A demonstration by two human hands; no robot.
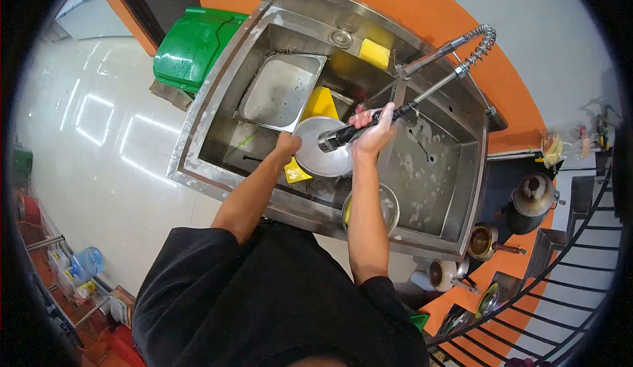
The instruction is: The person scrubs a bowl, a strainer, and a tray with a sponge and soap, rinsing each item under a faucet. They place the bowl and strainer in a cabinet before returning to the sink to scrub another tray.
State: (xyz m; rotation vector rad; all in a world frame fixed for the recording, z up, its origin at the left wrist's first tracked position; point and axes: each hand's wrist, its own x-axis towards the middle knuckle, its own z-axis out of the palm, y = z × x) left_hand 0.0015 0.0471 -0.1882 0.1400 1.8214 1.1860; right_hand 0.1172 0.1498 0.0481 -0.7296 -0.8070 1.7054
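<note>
My left hand point(288, 144) is closed on the left rim of a round, pale bowl point(315, 158), tilted over the left basin of a steel double sink point(217, 176). My right hand point(374, 136) wraps round the black handle of a pull-down spray faucet point(337, 137). Its nozzle points down into the bowl. Beyond the bowl a rectangular metal pan point(280, 90) lies in the left basin. Yellow pieces show behind the bowl point(321, 103) and below it point(297, 171). Partly hidden by my right forearm, a second round bowl point(389, 210) stands at the sink's near edge.
A yellow sponge point(374, 53) rests on the back ledge. Suds and water spots mark the right basin point(425, 169). A green bin point(198, 47) stands left of the sink. Pots point(534, 195) and pans point(483, 242) are to the right, near a black railing point(560, 268).
</note>
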